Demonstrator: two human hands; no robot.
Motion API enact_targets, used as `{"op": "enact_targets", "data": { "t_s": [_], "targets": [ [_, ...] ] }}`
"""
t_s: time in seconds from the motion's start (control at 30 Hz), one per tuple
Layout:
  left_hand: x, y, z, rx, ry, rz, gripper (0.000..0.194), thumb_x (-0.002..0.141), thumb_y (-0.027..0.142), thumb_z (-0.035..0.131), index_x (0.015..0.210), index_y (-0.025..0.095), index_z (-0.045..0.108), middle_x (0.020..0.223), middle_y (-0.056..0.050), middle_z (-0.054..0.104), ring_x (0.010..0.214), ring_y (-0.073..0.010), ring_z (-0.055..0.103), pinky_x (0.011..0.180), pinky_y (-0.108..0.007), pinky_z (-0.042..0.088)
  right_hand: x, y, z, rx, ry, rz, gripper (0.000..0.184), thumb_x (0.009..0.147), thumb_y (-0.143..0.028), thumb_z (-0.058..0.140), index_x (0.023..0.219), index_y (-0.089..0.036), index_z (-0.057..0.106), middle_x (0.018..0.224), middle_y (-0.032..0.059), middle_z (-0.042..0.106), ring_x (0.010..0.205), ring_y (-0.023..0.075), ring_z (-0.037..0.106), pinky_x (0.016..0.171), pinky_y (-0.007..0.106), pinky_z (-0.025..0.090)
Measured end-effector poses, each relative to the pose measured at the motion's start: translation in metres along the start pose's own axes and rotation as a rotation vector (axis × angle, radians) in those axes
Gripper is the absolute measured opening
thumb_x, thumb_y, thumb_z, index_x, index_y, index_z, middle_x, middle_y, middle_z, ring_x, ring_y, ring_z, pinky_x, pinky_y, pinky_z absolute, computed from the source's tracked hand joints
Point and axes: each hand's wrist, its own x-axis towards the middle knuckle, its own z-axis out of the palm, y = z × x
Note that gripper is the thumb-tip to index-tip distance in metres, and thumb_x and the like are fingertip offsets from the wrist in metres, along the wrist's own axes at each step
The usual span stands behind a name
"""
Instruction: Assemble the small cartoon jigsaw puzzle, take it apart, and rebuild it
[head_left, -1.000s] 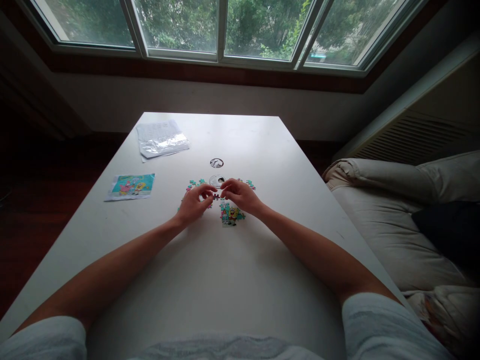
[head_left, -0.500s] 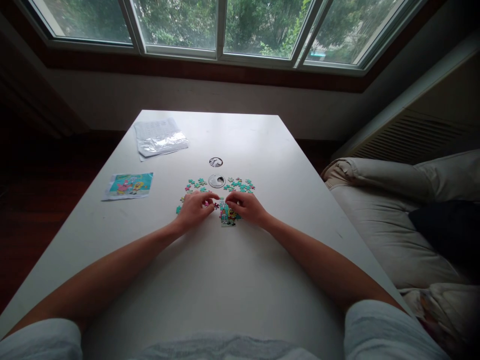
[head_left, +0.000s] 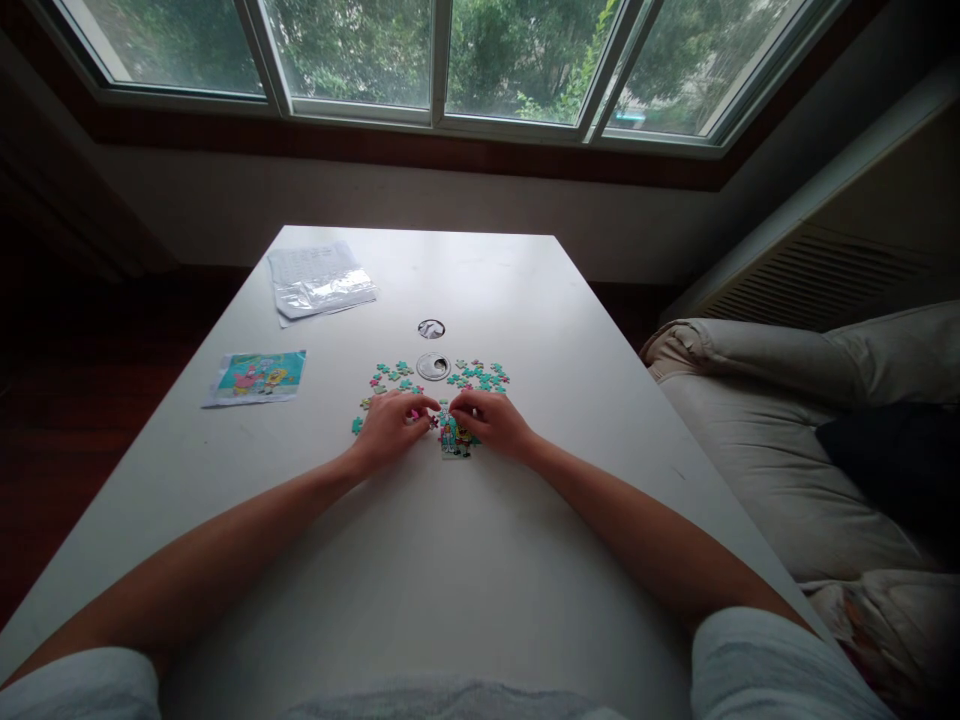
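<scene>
A small joined section of a cartoon jigsaw puzzle point(head_left: 455, 440) lies on the white table between my hands. My right hand point(head_left: 493, 420) reaches over its upper right side, fingertips pinched at a small puzzle piece point(head_left: 443, 404) by its top edge; the fingers partly hide it. Just left of the section, my left hand point(head_left: 390, 430) rests low with thumb and forefinger apart. Pink puzzle pieces point(head_left: 415, 413) show between those fingers, and a dark reddish piece point(head_left: 433, 423) lies by the thumb tip. Loose teal pieces point(head_left: 489, 376) are scattered beyond both hands.
Behind the pieces, two round fittings point(head_left: 433, 367) are set in the table point(head_left: 450, 560). A cartoon picture sheet point(head_left: 259, 378) lies at left, with papers in a clear plastic sleeve point(head_left: 322, 280) farther back. A cushioned sofa point(head_left: 750, 440) stands along the right side.
Both hands stay in nearly the same place by the joined section. My right fingers have shifted very slightly; the whole view has moved down a little.
</scene>
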Motion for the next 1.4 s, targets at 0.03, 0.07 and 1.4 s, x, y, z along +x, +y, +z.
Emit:
{"op": "enact_targets", "data": {
  "t_s": [0.03,0.07,1.4],
  "targets": [
    [0.0,0.0,0.0,0.009,-0.002,0.011,0.026,0.086,0.023,0.06,0.103,0.033,0.078,0.091,0.002,0.076,0.096,-0.0225,0.064,0.097,-0.041,0.039,0.0,0.0,0.0,0.001,-0.001,-0.001,0.016,0.092,-0.03,0.059,0.089,-0.019,0.07,0.074,-0.001,0.063,0.063,0.0104,0.047,0.065,0.023,0.037],
    [0.0,-0.001,0.001,0.02,-0.006,0.023,0.027,0.086,0.022,0.06,0.103,0.033,0.078,0.093,0.001,0.076,0.098,-0.0229,0.064,0.098,-0.041,0.039,0.0,-0.001,-0.001,0.001,-0.002,-0.002,0.016,0.092,-0.03,0.059,0.089,-0.019,0.07,0.074,-0.001,0.063,0.063,0.0104,0.047,0.065,0.023,0.037],
    [-0.002,0.007,0.003,0.166,-0.039,0.107,0.016,0.089,0.025,0.057,0.09,0.027,0.074,0.089,-0.001,0.075,0.093,-0.0226,0.061,0.092,-0.041,0.036,-0.001,0.002,0.0,-0.046,-0.012,-0.039,0.011,0.091,-0.024,0.059,0.089,-0.02,0.069,0.078,-0.0004,0.064,0.068,0.0116,0.051,0.068,0.023,0.039]
  ]
}}
